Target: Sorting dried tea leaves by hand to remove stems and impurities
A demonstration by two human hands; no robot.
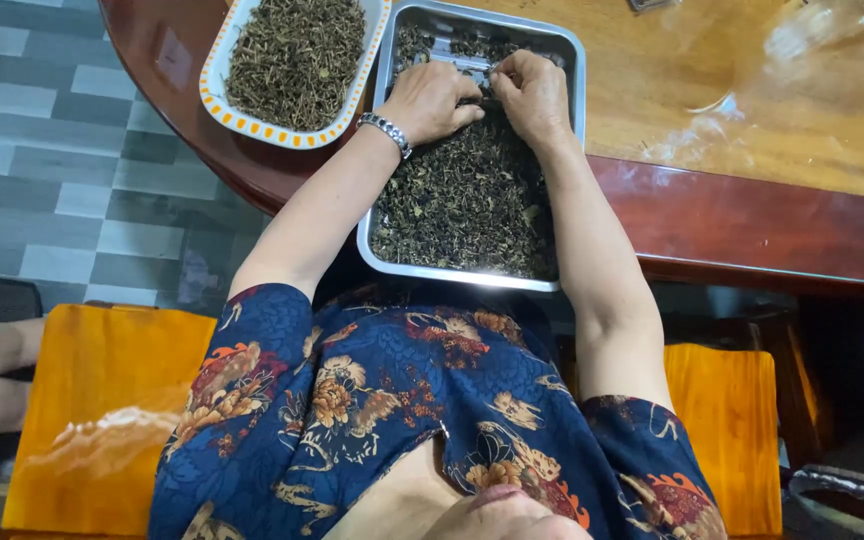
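steel tray [564, 50] of dried leaves [467, 195] under both hands [482, 95].

Grey plank-patterned floor [62, 170] at left — glossy reddish wooden table [752, 225] far and right, orange seat [102, 410] near, daylight glare on the tabletop.

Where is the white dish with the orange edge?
In the head view, the white dish sits upper left on the wooden table, right beside the metal tray.

Rectangular steel tray [567, 60] on the wooden table edge, heaped with dark dried leaves [467, 200]
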